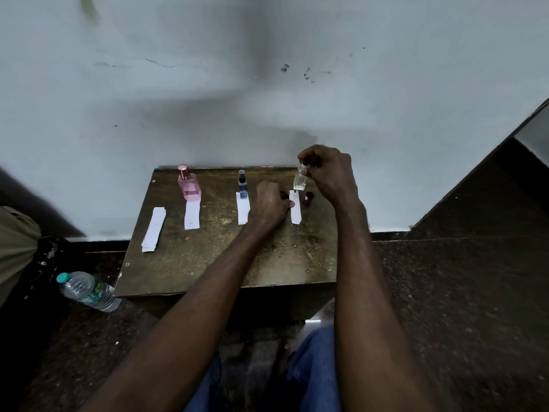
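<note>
The right hand (326,171) grips the bottle (299,181) at its top, just above the far end of the strip (295,214) on the table (184,263). The left hand (270,203), curled, pinches the strip's edge. Better to aim the nozzle down at the paper, press only shortly, and not knock the cap (309,198) just beside

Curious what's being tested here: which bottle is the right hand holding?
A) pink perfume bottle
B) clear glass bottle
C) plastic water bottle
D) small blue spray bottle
B: the right hand grips the clear glass bottle by its top, over the paper strip that the left hand pinches; the pink perfume bottle and blue spray bottle stand untouched on the table.
</note>
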